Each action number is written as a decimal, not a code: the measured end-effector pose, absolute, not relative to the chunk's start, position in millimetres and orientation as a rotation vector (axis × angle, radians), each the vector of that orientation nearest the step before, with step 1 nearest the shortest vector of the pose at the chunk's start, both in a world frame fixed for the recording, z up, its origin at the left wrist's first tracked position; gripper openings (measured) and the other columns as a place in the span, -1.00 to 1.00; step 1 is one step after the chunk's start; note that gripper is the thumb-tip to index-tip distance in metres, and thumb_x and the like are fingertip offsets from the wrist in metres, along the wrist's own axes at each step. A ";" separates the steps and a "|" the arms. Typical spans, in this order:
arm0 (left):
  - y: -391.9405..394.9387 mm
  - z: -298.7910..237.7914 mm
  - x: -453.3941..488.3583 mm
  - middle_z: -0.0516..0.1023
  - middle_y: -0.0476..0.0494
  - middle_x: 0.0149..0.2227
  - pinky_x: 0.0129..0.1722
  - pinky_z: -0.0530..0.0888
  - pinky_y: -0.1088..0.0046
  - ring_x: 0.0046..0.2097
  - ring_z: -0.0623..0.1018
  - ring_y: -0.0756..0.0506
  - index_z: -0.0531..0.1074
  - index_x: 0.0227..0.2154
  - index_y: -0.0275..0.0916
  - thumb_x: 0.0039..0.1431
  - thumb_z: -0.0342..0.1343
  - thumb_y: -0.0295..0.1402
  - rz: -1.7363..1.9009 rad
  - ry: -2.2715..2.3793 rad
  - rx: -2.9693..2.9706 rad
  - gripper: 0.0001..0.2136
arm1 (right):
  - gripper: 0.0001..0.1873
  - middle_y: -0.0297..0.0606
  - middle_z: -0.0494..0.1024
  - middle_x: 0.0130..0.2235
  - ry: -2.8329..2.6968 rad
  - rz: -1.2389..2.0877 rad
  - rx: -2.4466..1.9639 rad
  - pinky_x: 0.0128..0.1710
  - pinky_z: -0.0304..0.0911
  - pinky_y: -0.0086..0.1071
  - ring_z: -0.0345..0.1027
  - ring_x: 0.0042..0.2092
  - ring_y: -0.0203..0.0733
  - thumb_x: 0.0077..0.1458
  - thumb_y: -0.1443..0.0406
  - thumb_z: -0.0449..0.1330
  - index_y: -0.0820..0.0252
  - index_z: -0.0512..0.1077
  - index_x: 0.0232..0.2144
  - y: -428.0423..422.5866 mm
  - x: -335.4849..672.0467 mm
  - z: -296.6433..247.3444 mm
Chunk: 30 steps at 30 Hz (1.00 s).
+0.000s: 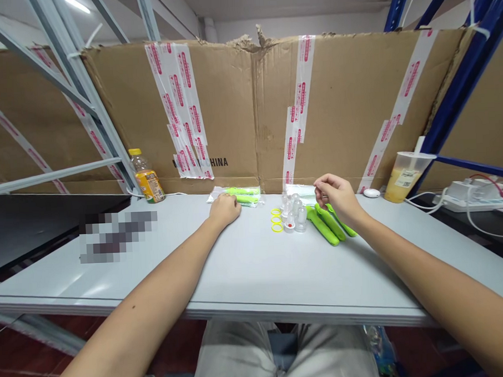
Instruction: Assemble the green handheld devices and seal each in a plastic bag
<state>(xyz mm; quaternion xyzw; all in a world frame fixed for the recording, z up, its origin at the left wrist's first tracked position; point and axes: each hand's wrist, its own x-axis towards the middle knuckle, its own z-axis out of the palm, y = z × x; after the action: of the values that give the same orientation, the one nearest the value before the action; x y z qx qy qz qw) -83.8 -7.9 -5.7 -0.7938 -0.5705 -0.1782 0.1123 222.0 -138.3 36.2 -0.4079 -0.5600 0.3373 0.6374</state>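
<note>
My left hand rests at the near left side of a clear bag with bright green pieces inside. Its fingers are curled, and what they may hold is hidden. Over the right side of the desk hovers my right hand, fingers bent and fingertips close together; nothing between them can be made out. Below it lie long green handle-like pieces, side by side. Small clear plastic cylinders stand to their left, one with a red dot. Yellow rings lie in a column beside these.
A whitish packet lies behind the cylinders. On the left stands a juice bottle; on the right are a drink cup and a white oval object. A cardboard wall closes the back of the desk. Cables and a power strip lie far right.
</note>
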 end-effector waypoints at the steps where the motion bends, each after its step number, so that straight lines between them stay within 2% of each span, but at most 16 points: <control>1: -7.7 -5.8 -82.5 0.57 -0.41 -0.20 -0.09 0.41 0.19 -0.06 0.49 -0.32 0.55 -0.32 -0.32 0.17 -0.04 -0.37 -0.526 -1.646 -2.346 -0.75 | -0.82 -0.42 0.36 -0.59 -1.288 0.738 -0.947 -0.67 0.05 -0.44 0.19 -0.63 -0.36 0.02 0.22 0.26 0.16 0.34 -0.46 -136.1 224.3 35.0; 4: -6.4 -6.2 -79.6 0.58 -0.33 -0.22 -0.05 0.40 0.21 -0.06 0.49 -0.27 0.55 -0.32 -0.29 0.18 -0.05 -0.39 -0.531 -1.532 -2.436 -0.75 | -0.83 -0.45 0.33 -0.63 -1.343 0.657 -0.990 -0.66 0.02 -0.45 0.15 -0.65 -0.36 0.03 0.22 0.22 0.15 0.33 -0.46 -129.7 230.1 29.6; 8: -3.3 -7.6 -78.9 0.60 -0.23 -0.21 -0.03 0.39 0.26 -0.07 0.48 -0.22 0.56 -0.35 -0.23 0.19 -0.05 -0.38 -0.544 -1.403 -2.564 -0.75 | -0.85 -0.44 0.34 -0.62 -1.496 0.409 -1.152 -0.57 0.08 -0.42 0.16 -0.61 -0.34 0.09 0.21 0.15 0.16 0.34 -0.45 -124.2 239.4 23.6; 12: -1.9 -8.8 -78.7 0.60 -0.24 -0.17 -0.02 0.38 0.25 -0.07 0.48 -0.23 0.57 -0.30 -0.26 0.18 -0.06 -0.42 -0.580 -1.343 -2.627 -0.73 | -0.86 -0.32 0.47 -0.51 -1.661 0.027 -1.443 -0.43 0.11 -0.39 0.27 -0.46 -0.26 0.09 0.27 0.10 0.17 0.38 -0.47 -120.3 253.7 25.5; 17: -6.2 -6.2 -69.3 0.61 -0.19 -0.20 -0.05 0.39 0.30 -0.10 0.50 -0.19 0.56 -0.32 -0.24 0.16 -0.06 -0.43 -0.606 -1.250 -2.712 -0.74 | -0.79 -0.11 0.58 -0.35 -1.724 -0.128 -1.933 -0.38 0.12 -0.34 0.41 -0.29 -0.10 0.11 0.25 0.06 0.19 0.41 -0.47 -112.2 277.1 31.8; 21: -16.9 -0.8 -57.0 0.61 -0.17 -0.22 -0.14 0.39 0.36 -0.17 0.52 -0.14 0.55 -0.31 -0.25 0.14 -0.05 -0.42 -0.731 -1.237 -2.824 -0.76 | -0.74 0.04 0.60 -0.22 -1.732 -0.079 -2.261 -0.39 0.19 -0.32 0.49 -0.25 0.00 0.11 0.20 0.10 0.26 0.49 -0.29 -107.0 294.8 30.8; 24: -31.5 4.9 -48.2 0.56 -0.11 -0.35 -0.27 0.35 0.42 -0.31 0.49 -0.08 0.51 -0.37 -0.27 0.09 0.00 -0.42 -0.799 -1.220 -2.975 -0.82 | -0.61 0.06 0.60 -0.30 -1.733 0.181 -2.373 -0.46 0.27 -0.33 0.50 -0.39 -0.06 0.10 0.16 0.17 0.37 0.45 -0.13 -105.4 299.9 27.5; 26: -44.0 9.6 -42.3 0.49 -0.04 -0.44 -0.34 0.31 0.46 -0.38 0.42 -0.03 0.46 -0.41 -0.27 0.06 0.01 -0.42 -0.841 -1.142 -3.066 -0.88 | -0.56 0.02 0.60 -0.36 -1.721 0.341 -2.389 -0.53 0.30 -0.34 0.48 -0.46 -0.10 0.09 0.16 0.21 0.43 0.42 -0.09 -104.9 299.0 25.3; 30: -70.8 19.0 -30.7 0.38 0.05 -0.50 -0.42 0.23 0.50 -0.44 0.34 0.01 0.41 -0.38 -0.24 0.04 0.06 -0.40 -0.812 -0.981 -3.182 -0.92 | -0.57 0.05 0.59 -0.32 -1.717 0.427 -2.391 -0.58 0.33 -0.36 0.48 -0.48 -0.13 0.06 0.23 0.26 0.44 0.39 -0.09 -102.7 294.1 20.1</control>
<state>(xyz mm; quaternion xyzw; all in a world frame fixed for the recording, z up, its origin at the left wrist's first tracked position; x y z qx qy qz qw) -30.7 -70.8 19.0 -0.9189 -0.2833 -0.2346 -0.1423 294.1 -102.7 20.1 -0.8010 -0.5753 0.1430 0.0836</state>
